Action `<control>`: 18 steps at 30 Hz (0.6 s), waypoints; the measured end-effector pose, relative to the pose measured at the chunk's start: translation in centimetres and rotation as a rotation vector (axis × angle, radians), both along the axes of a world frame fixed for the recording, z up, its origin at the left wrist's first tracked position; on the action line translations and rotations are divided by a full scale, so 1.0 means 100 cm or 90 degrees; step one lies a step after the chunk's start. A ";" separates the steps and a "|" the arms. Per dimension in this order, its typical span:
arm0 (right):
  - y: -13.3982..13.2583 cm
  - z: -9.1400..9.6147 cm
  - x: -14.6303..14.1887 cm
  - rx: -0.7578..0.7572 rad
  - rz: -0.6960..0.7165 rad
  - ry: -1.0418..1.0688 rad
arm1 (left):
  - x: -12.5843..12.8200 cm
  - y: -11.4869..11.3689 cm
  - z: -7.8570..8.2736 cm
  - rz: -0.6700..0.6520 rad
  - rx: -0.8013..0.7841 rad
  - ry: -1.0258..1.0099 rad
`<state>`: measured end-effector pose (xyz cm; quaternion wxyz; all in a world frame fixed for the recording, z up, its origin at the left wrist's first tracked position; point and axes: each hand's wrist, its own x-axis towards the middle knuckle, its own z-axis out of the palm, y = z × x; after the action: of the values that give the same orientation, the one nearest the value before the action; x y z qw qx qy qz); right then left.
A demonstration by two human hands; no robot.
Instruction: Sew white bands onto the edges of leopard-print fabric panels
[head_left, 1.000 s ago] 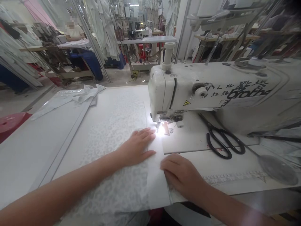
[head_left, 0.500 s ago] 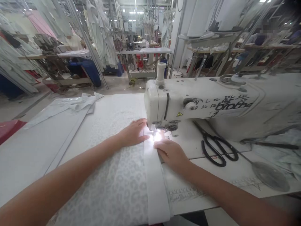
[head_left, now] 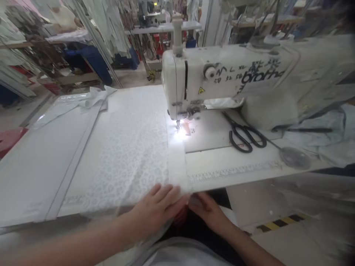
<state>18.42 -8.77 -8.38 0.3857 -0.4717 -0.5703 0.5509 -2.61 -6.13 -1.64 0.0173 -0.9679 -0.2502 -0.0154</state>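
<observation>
Pale leopard-print fabric [head_left: 138, 147] lies on the sewing table, with a plain white strip [head_left: 176, 166] along its right side, running up under the lit presser foot [head_left: 178, 125] of the white sewing machine [head_left: 222, 74]. At the table's front edge, my left hand [head_left: 161, 205] is closed on the fabric at the strip's near end, knuckles up. Right beside it, just past the table edge, my right hand [head_left: 209, 214] pinches the strip's edge with curled fingers. The hands nearly touch; the fabric between their fingertips is mostly hidden.
Black-handled scissors [head_left: 245, 136] lie right of the needle, near a round grey disc [head_left: 294, 158] on a rod. A printed ruler scale [head_left: 222, 173] runs along the front edge. Folded cloth [head_left: 327, 129] sits at the right, a white panel [head_left: 55, 155] at the left.
Both hands have moved from beside the needle back toward me to the table's front edge. My view has tilted down. The fabric stays under the presser foot.
</observation>
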 end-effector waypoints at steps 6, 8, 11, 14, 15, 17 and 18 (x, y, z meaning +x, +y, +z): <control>-0.017 0.005 -0.009 -0.070 0.004 0.169 | 0.009 0.000 0.001 -0.092 0.039 -0.098; -0.027 0.008 -0.006 -0.124 0.006 0.207 | 0.011 -0.006 -0.001 -0.098 0.075 -0.129; -0.034 0.012 -0.002 -0.180 0.012 0.243 | 0.012 -0.016 -0.011 -0.073 0.114 -0.166; -0.035 0.016 -0.001 -0.196 0.011 0.250 | 0.012 -0.022 -0.022 -0.016 0.157 -0.204; -0.035 0.016 -0.002 -0.201 0.013 0.252 | 0.012 -0.022 -0.025 0.012 0.175 -0.214; -0.035 0.017 -0.002 -0.210 0.017 0.260 | 0.012 -0.019 -0.027 0.077 0.209 -0.231; -0.035 0.016 -0.002 -0.212 0.019 0.264 | 0.012 -0.017 -0.027 0.105 0.219 -0.243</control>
<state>18.17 -12.23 -6.75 0.4033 -0.3970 -0.3877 0.7276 -1.45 -7.86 -4.35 0.1353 -0.9068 -0.3207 -0.2380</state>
